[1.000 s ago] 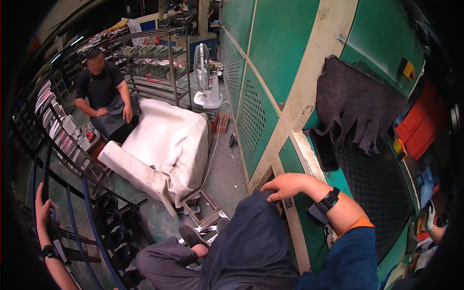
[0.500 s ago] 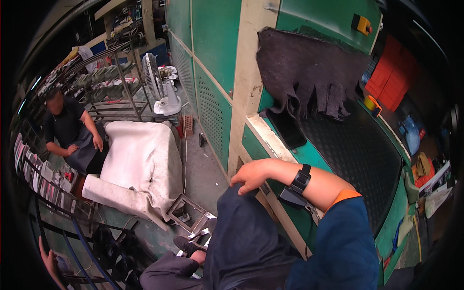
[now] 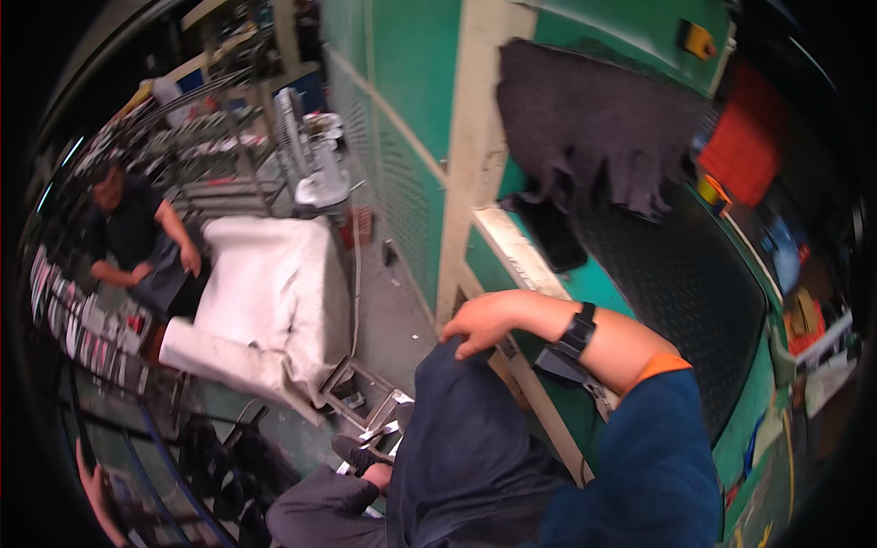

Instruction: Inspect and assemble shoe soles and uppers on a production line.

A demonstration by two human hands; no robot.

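My right hand [image 3: 480, 321] rests on my raised knee in dark trousers [image 3: 475, 429]. Its fingers drape over the cloth, the thumb lies apart, and nothing is held. A black strap with a small box [image 3: 575, 333] circles that wrist. Cut off by the lower left rim is my left hand [image 3: 94, 484], beside dark metal rails; its fingers are too distorted to read. To the right of my right hand, a dark flat phone-like thing [image 3: 557, 239] lies on the green machine's ledge, under the ragged edge of a dark grey felt-like sheet [image 3: 594, 119].
A black ribbed mat [image 3: 685, 292] covers the machine's bed. Ahead on the left stand a white cloth-covered block [image 3: 265, 283], a fan [image 3: 320, 178] and shoe racks [image 3: 210, 137]. A seated person [image 3: 132, 237] is beyond the block. A metal frame [image 3: 361, 393] sits near my foot.
The view has shifted slightly and is blurrier. My right hand stays on the knee, and the seated person's hands have barely moved.
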